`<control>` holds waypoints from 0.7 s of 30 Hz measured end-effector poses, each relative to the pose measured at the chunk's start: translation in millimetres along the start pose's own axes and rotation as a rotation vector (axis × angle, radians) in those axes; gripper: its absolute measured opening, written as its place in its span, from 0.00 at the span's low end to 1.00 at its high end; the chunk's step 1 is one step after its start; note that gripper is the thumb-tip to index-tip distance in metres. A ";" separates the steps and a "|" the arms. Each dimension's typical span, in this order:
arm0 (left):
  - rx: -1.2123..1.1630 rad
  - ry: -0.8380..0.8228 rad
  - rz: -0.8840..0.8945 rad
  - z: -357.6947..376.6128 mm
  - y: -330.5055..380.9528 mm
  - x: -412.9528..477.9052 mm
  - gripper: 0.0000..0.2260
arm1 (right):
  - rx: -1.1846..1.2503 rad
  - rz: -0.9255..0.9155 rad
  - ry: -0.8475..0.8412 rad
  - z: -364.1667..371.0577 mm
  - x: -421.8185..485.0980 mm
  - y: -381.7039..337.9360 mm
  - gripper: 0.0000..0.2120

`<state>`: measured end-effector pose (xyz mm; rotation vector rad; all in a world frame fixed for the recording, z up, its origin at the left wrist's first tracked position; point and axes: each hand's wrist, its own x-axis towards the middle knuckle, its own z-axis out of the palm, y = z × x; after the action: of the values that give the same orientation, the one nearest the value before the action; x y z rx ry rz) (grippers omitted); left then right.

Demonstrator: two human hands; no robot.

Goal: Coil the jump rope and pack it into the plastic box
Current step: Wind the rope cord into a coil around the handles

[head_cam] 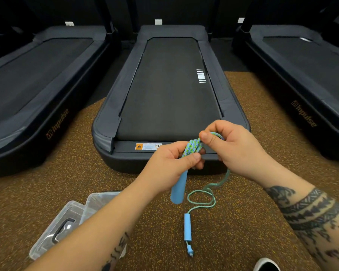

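My left hand (171, 163) grips a bundle of green-and-blue jump rope (193, 147), coiled in several turns. One blue foam handle (179, 187) hangs down from that fist. My right hand (231, 147) pinches a loop of the same rope at the top of the coil. Loose rope drops from my right hand and curls on the floor in a loop (203, 198). It ends at the second blue handle (187, 227), which lies on the carpet. The clear plastic box (98, 200) stands open at the lower left, partly hidden by my left forearm.
The box's clear lid (57, 229) with a dark handle lies beside it. A black treadmill (170, 94) stands straight ahead, with two more treadmills at left (33, 85) and right (305, 75). Brown speckled carpet (252, 212) covers the floor. A shoe tip (266, 266) shows at the bottom.
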<state>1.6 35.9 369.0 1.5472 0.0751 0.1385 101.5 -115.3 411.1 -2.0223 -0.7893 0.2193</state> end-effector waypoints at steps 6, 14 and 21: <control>-0.280 -0.073 -0.024 3.8 1.9 -2.9 0.06 | 0.061 0.073 0.021 9.4 4.9 14.8 0.14; -0.499 0.037 -0.023 1.2 4.4 -2.4 0.08 | 0.191 0.194 -0.065 28.0 0.5 17.3 0.15; -0.517 0.147 -0.020 -0.7 5.8 -1.0 0.07 | 0.269 0.304 -0.087 43.3 -4.6 14.3 0.15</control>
<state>0.3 36.5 374.7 1.0189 0.1580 0.2362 85.2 -93.1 374.5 -1.8762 -0.4716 0.5605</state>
